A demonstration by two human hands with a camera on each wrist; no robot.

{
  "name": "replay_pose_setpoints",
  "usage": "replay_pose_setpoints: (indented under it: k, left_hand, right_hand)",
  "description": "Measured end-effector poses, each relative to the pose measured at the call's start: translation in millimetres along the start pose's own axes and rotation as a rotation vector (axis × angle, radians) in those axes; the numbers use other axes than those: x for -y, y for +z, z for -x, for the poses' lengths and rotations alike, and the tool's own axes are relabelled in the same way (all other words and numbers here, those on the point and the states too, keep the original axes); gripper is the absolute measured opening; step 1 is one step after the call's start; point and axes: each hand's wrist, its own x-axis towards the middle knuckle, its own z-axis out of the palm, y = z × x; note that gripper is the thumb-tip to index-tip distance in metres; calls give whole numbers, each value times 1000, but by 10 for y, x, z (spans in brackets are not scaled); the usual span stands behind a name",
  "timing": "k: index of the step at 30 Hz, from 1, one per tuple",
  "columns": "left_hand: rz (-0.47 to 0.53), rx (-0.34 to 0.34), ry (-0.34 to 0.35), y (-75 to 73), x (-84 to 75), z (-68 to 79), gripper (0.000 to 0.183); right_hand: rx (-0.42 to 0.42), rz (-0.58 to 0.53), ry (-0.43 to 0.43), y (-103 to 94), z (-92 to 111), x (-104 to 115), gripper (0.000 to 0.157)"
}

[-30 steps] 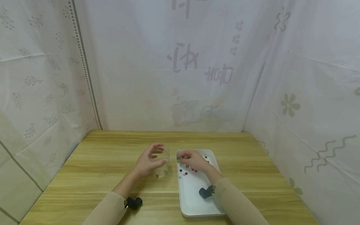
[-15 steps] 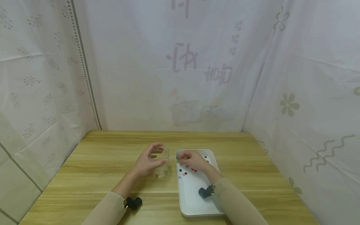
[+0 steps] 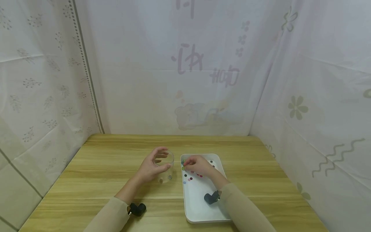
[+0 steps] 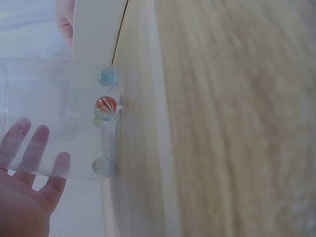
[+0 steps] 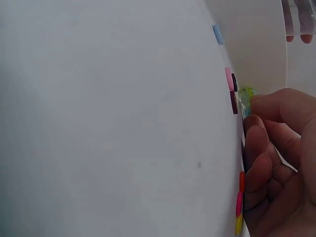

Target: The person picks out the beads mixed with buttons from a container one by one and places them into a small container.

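Observation:
My left hand [image 3: 151,166] grips a clear plastic cup [image 4: 49,94] around its side; it stands upright on the table. A red-and-white swirled marble [image 4: 105,107], a pale blue marble [image 4: 107,77] and other glass marbles lie at its bottom. My right hand [image 3: 200,166] reaches down into the far left corner of a white tray [image 3: 197,206], with its fingers bent. A yellow-green glass marble [image 5: 248,96] sits at the thumb's tip. Whether the fingers pinch it is hidden.
Small flat coloured discs lie scattered in the tray, such as a blue disc [image 5: 217,34] and a pink disc [image 5: 228,78]. The tray stands right of the cup on the wooden table [image 3: 127,145]. Patterned white cloths [image 3: 139,80] hang around the table's back and sides.
The right fingertips have shifted slightly in the tray's corner, and the green marble beside them now shows a little nearer the camera. The left hand and cup stay in place.

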Motion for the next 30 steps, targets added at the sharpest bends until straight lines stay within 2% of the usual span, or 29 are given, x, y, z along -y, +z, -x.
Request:
replay_pose_setpoints:
  k: [14, 25, 30]
  left_hand:
    - [-5, 3, -5, 0, -6, 0, 64]
    - [-7, 10, -12, -7, -22, -2, 64]
    - [-13, 13, -17, -10, -21, -3, 64]
  right_hand:
    - [33, 33, 6, 1, 3, 20, 17]
    - [11, 50, 39, 4, 18, 47, 17]
    - [8, 51, 28, -5, 22, 47, 19]
